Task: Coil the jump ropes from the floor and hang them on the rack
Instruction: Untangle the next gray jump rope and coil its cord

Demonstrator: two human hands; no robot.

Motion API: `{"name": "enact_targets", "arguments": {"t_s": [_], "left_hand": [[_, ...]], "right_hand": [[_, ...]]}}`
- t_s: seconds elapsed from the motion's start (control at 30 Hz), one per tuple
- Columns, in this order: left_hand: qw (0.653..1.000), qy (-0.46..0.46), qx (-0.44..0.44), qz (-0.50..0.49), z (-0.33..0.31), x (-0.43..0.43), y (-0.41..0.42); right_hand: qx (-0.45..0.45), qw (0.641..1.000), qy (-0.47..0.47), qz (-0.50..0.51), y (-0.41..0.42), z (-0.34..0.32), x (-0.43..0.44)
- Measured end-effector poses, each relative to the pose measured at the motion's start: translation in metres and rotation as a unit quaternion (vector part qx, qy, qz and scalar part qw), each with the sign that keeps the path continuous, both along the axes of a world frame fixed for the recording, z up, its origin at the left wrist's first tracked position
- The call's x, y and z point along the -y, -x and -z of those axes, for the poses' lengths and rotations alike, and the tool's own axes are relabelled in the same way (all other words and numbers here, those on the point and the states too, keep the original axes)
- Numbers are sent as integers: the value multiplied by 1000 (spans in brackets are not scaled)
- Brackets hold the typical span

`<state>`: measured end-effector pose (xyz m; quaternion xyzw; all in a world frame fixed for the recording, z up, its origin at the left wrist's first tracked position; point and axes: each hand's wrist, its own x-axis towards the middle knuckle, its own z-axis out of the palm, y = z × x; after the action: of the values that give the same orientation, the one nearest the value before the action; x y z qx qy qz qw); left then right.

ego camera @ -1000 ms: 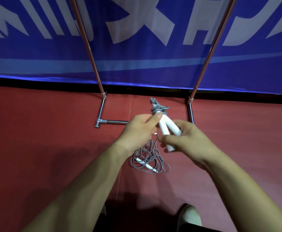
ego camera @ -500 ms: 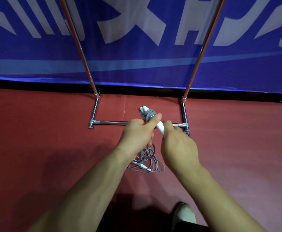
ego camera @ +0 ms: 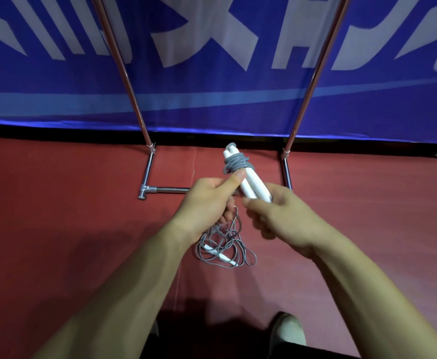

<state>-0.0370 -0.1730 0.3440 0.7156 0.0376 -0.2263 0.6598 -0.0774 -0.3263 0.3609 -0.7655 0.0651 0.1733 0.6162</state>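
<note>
Both hands meet at frame centre, above the red floor [ego camera: 56, 216].

1. Handles [ego camera: 249, 183]: two white handles lie side by side as a pair, tilted, with the top ends toward the upper left and the lower ends toward the right hand.
2. Rope [ego camera: 238, 164]: several grey turns are wound round the handles near the top ends. One strand runs down from the left hand to the pile.
3. Left hand [ego camera: 207, 203]: fingers are curled. The thumb tip presses against the handles just below the wound turns, and the strand passes through the curled fingers.
4. Right hand [ego camera: 286, 218]: it grips the lower ends of the handles, with thumb and fingers closed round them.
5. Pile [ego camera: 225, 251]: loose grey loops lie on the floor directly below the hands, with white handle parts among them. Whether these parts belong to a second rope cannot be told.
6. Rack [ego camera: 166, 189]: two uprights rise to the top of the frame, left and right of centre. The chrome base bar rests on the floor behind the hands.
7. Banner [ego camera: 212, 99]: blue with white lettering, across the upper frame behind the rack.
8. Shoe [ego camera: 287, 330]: lower right of centre, on the floor.
</note>
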Motion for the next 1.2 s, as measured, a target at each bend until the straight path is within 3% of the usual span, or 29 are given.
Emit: {"name": "enact_targets", "arguments": {"t_s": [0.07,0.13,0.23,0.37,0.43,0.5,0.6,0.67,0.7,0.73,0.8,0.87,0.97,1.03,1.1,1.2], "left_hand": [[999,-37,-12,-10,6,1,-1],[999,-52,-14,-9,9,3,0],[998,-44,-24,-25,8,6,2],[997,-48,5,-65,10,4,3],[995,-71,32,-62,9,1,2],[995,-70,44,-52,10,-4,0],[998,15,54,-15,3,-2,-1],[996,62,57,7,-3,0,1],[996,61,57,6,-4,0,0],[998,36,58,-2,-3,0,-1],[997,-41,59,-3,0,-2,-3],[996,-78,46,4,5,-1,-3],[991,-127,35,8,9,5,2],[990,-138,25,9,11,7,2],[991,-132,14,11,12,6,2],[996,-88,11,11,11,0,1]], "right_hand": [[98,967,233,-11,0,9,-2],[121,917,380,-22,5,15,-6],[99,871,482,-13,12,18,-21],[133,845,517,-28,16,29,-31],[157,874,454,-66,14,31,-27],[156,927,333,-79,11,24,-19],[46,998,5,-31,8,2,-10],[-69,979,-192,-18,6,-7,-11],[-78,975,-205,-19,5,-6,-10],[-46,987,-151,-12,3,-3,-10],[59,995,75,6,1,12,-9],[110,961,253,8,2,24,-10],[129,911,391,2,8,32,-20],[124,879,461,7,10,34,-26],[135,869,476,12,11,37,-28],[179,903,389,-41,9,36,-21]]}}
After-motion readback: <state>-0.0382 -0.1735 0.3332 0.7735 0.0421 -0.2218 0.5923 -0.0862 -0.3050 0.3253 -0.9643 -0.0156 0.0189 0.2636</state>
